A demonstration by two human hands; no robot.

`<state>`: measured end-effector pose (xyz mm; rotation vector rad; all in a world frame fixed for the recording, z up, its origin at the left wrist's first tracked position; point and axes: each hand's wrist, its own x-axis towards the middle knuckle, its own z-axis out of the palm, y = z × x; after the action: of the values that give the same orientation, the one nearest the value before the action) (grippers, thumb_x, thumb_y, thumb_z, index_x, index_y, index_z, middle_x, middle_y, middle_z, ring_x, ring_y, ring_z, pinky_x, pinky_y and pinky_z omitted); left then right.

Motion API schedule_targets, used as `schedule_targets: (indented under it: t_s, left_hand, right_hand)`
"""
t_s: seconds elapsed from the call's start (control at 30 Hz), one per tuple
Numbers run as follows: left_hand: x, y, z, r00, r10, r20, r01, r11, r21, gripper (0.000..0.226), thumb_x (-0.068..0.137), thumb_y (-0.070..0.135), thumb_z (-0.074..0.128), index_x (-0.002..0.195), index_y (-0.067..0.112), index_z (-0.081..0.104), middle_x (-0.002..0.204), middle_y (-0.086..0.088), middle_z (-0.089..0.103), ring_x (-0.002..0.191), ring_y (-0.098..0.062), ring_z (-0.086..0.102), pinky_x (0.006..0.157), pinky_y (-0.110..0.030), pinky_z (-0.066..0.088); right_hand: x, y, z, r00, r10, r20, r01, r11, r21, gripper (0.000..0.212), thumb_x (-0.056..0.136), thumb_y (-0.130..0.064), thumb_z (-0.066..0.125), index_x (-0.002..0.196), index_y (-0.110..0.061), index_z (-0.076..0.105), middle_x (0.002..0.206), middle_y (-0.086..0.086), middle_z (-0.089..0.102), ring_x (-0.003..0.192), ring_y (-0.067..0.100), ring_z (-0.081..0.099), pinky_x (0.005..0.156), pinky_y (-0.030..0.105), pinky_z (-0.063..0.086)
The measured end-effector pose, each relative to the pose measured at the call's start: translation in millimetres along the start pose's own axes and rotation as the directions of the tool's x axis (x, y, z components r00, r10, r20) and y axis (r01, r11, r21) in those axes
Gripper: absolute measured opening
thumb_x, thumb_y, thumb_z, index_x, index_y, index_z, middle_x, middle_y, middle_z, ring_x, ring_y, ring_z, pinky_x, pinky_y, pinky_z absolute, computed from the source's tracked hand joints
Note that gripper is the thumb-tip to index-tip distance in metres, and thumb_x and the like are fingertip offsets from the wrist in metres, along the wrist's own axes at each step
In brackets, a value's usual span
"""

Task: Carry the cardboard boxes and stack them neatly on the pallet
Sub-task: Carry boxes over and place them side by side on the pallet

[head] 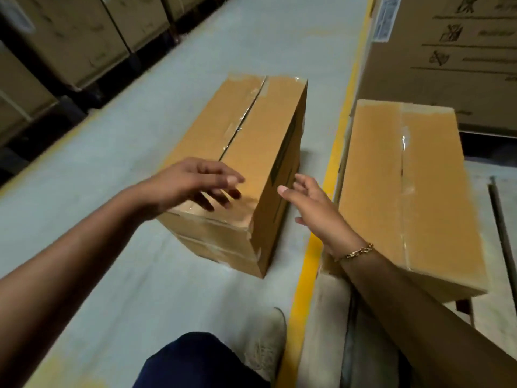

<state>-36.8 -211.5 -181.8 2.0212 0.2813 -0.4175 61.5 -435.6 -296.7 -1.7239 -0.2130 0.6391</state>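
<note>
Fingers (223, 191) of the left hand (193, 180) spread and loose, curled down over the near top edge of the cardboard box on the floor (246, 152); contact unclear, nothing gripped. Left forearm comes in from the near left, palm down. Right hand (313, 208) also released, fingers splayed, palm turned toward the box's right side face, just beside it; can't tell if it touches. Gold bracelet (356, 252) on the right wrist, forearm entering from the near right.

Near centre: dark trouser leg (195, 362) and a light shoe (265, 343) on the grey floor (84, 191).

Floor box sits upright, taped seam on top, long axis near to far, tilted slightly right at the far end. Yellow floor line (335, 152) runs just right of it, roughly parallel.

Right of the line, second cardboard box (405, 186) lies on the pallet (330, 317), raised off the floor, long axis also near to far, well apart from the floor box.

Far: large printed carton (447, 60) at the right, stacked cartons (70, 37) at the far left.
</note>
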Motion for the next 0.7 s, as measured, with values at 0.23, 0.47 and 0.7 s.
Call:
schedule_targets:
  t_s: [0.23, 0.47, 0.7]
  left_hand:
    - [31, -127, -71, 0.683, -0.205, -0.701, 0.242, 0.969, -0.048, 0.066, 0.087, 0.049, 0.077, 0.140, 0.017, 0.057, 0.138, -0.006, 0.062, 0.121, -0.024, 0.060, 0.099, -0.038, 0.050]
    - [43, -141, -74, 0.720, -0.324, -0.614, 0.284, 0.944, -0.166, 0.060, 0.090, 0.050, 0.073, 0.135, 0.011, 0.061, 0.127, -0.011, 0.065, 0.091, -0.021, 0.063, 0.065, -0.031, 0.047]
    - [36, -142, -54, 0.674, -0.097, -0.732, 0.101, 0.994, -0.039, 0.040, 0.092, 0.055, 0.067, 0.095, 0.016, 0.071, 0.095, -0.012, 0.072, 0.091, -0.036, 0.065, 0.075, -0.041, 0.047]
  right_hand:
    - [28, 23, 70, 0.978, 0.206, 0.032, -0.205, 0.978, -0.030, 0.119, 0.073, -0.072, 0.066, 0.162, -0.032, -0.003, 0.168, -0.006, 0.019, 0.151, 0.024, 0.028, 0.116, 0.054, 0.036]
    - [34, 22, 96, 0.962, 0.251, 0.105, -0.255, 0.967, 0.025, 0.138, 0.056, -0.085, 0.066, 0.157, -0.040, -0.016, 0.166, -0.010, 0.025, 0.148, 0.028, 0.035, 0.114, 0.058, 0.036]
    - [21, 19, 84, 0.991, 0.131, -0.012, -0.130, 0.988, 0.078, 0.130, 0.057, -0.075, 0.068, 0.162, -0.030, 0.005, 0.150, -0.007, 0.051, 0.137, 0.021, 0.049, 0.113, 0.041, 0.042]
